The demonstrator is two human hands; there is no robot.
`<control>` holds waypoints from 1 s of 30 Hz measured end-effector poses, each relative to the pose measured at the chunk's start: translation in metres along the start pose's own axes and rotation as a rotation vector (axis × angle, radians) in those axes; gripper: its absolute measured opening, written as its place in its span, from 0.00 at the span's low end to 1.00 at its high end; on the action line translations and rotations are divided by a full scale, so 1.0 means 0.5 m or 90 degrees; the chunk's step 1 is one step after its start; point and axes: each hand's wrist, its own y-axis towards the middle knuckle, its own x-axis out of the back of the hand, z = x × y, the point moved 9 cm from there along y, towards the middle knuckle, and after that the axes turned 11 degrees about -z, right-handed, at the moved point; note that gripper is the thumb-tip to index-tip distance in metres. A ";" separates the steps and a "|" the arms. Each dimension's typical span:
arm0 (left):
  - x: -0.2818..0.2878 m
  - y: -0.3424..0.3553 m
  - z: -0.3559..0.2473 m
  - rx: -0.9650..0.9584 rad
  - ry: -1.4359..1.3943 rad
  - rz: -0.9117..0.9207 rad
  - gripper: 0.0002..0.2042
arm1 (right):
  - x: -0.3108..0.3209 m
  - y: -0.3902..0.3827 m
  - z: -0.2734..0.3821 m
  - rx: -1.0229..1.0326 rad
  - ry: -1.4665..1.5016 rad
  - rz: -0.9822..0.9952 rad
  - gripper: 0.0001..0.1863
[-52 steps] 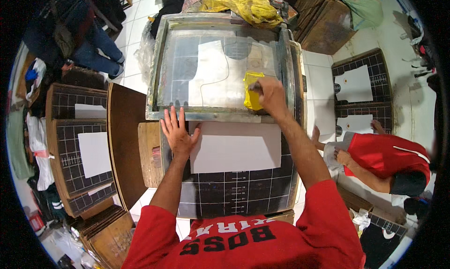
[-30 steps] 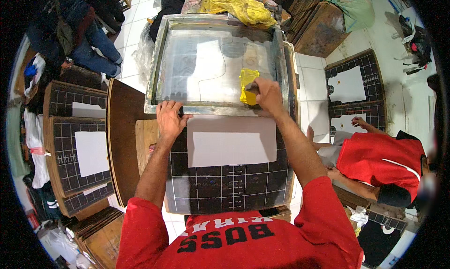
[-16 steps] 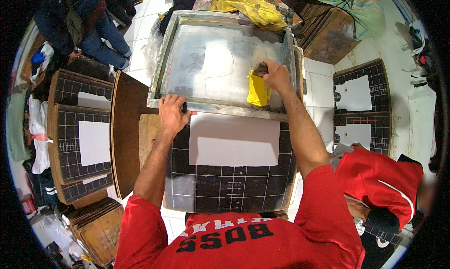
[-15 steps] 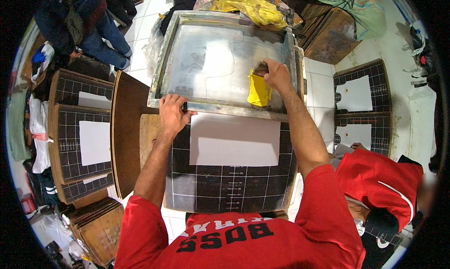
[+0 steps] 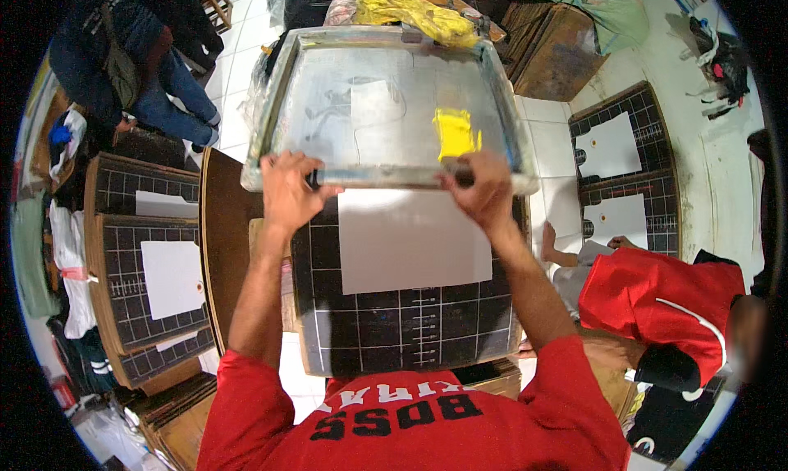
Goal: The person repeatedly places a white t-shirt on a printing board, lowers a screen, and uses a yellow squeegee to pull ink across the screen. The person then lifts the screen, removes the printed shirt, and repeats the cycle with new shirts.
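Note:
A framed printing screen (image 5: pixel 384 175) with a pale mesh stands before me. On the right part of its mesh is a bright yellow ink patch (image 5: pixel 454 133). My left hand (image 5: pixel 291 190) is closed around the near left of the frame, with something black between thumb and fingers. At the near right edge my right hand (image 5: pixel 483 188) is closed on a small dark squeegee (image 5: pixel 465 175). That hand is blurred, and most of the squeegee is hidden. Under the near side of the screen, white sheet material (image 5: pixel 414 245) lies on a black board with a white grid (image 5: pixel 373 331).
Gridded boards with white pieces (image 5: pixel 172 278) stand at the left, beside an upright brown board (image 5: pixel 226 241). More gridded boards (image 5: pixel 640 188) are at the right. A person in red (image 5: pixel 657 303) is low at the right; another in jeans (image 5: pixel 168 101) stands at the far left.
My right hand has come down from the mesh to the frame's near edge with the squeegee. The yellow patch now shows uncovered. The screen's near edge sits slightly higher in the picture.

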 end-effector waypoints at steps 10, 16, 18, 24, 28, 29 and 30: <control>0.264 -0.023 0.269 0.057 0.032 -0.461 0.34 | 0.174 0.469 -0.007 0.030 -0.123 -0.225 0.24; 0.104 -0.658 0.731 0.821 -0.008 0.139 0.31 | 0.168 0.593 -0.086 -0.031 -0.202 -0.154 0.29; 0.071 -0.777 0.721 0.891 -0.373 -0.001 0.34 | 0.163 0.616 -0.091 -0.014 -0.162 -0.144 0.34; 0.188 -0.696 0.624 0.445 0.038 -0.306 0.10 | 0.170 0.651 -0.116 -0.082 -0.189 -0.134 0.33; 0.197 -0.685 0.625 0.585 0.076 -0.280 0.16 | 0.161 0.668 -0.131 -0.052 -0.174 -0.103 0.30; 0.201 -0.687 0.633 0.614 0.071 -0.270 0.17 | 0.159 0.670 -0.138 -0.053 -0.184 -0.112 0.30; 0.193 -0.695 0.642 0.673 0.060 -0.225 0.17 | 0.158 0.673 -0.141 -0.055 -0.197 -0.119 0.29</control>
